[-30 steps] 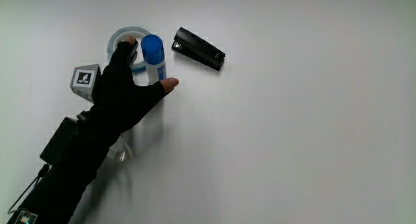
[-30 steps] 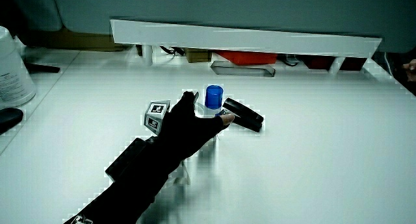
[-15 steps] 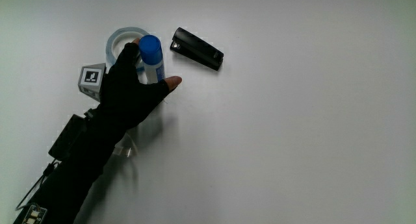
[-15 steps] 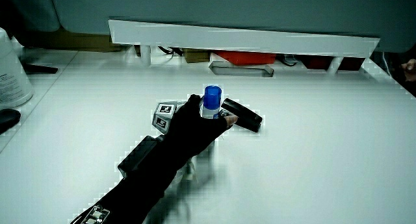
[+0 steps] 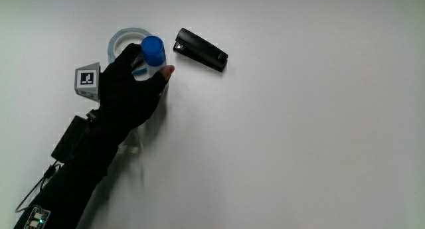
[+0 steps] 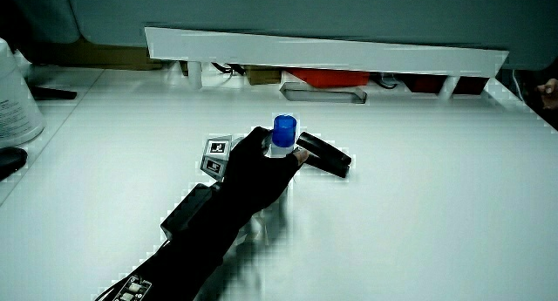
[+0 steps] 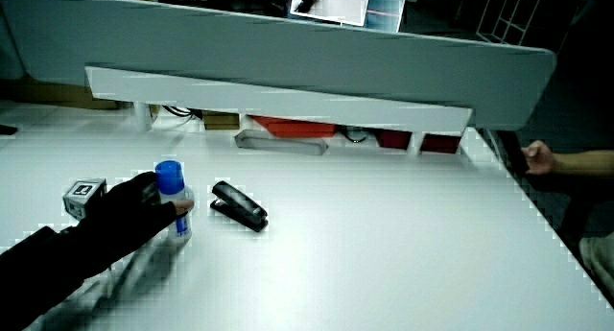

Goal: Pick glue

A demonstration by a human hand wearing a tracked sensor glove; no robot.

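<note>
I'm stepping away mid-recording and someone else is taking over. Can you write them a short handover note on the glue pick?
Hand: fingers closed around the glue stick, which stands upright with its blue cap up.
Nearby: tape roll beside the glue; black stapler lies apart from it on the table.
Done: grasp made.
Left: whether the glue has left the table cannot be told; lift it.

- The hand [image 5: 129, 79] wears a black glove that leaves the tips of the fingers bare.
- A small grey cube [image 5: 87, 81] with a black and white square pattern sits on its back.
- The forearm [image 5: 73, 166] has a black sleeve with a flat black box on it.
</note>
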